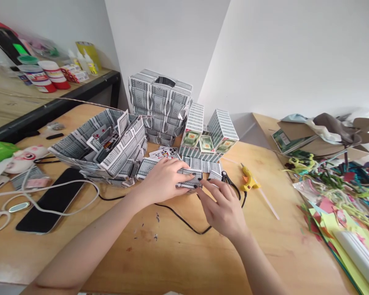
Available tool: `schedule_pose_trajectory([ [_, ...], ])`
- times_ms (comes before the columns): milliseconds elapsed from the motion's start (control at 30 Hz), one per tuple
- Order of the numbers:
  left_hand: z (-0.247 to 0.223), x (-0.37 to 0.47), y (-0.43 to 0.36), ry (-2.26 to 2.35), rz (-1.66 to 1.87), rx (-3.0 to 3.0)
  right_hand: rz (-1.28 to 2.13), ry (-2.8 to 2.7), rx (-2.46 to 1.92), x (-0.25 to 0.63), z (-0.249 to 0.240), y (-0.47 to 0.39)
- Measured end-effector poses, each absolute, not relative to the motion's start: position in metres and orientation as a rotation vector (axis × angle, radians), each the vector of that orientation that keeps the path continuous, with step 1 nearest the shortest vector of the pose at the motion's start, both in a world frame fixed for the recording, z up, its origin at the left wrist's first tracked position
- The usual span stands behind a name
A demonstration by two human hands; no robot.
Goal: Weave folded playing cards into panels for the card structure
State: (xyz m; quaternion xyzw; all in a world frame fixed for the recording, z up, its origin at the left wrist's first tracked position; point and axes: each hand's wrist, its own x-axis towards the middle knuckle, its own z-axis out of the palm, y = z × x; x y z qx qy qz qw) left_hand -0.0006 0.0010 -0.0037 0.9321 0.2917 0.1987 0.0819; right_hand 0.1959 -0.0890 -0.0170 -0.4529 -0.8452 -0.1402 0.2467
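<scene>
One grey-patterned, rectangular card block lies mid-way across the wooden desk, long axis left-to-right; the left hand grips its left part, the right hand touches its right end, pinch unclear.

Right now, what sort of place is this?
Probably a craft workspace: a yellow glue gun on the wooden table, boxes covered in playing cards, and colorful paper scraps at the right.
</scene>
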Motion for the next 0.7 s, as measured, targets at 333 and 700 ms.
schedule_pose_trajectory([
  [333, -0.005, -0.002, 0.002, 0.897, 0.62, 2.732, -0.305, -2.299, -1.315, 0.171, -0.027, -0.088],
  [700, -0.004, -0.002, 0.006, 0.938, 0.642, 2.681, 0.279, -1.956, -1.21, 0.176, -0.018, -0.077],
])
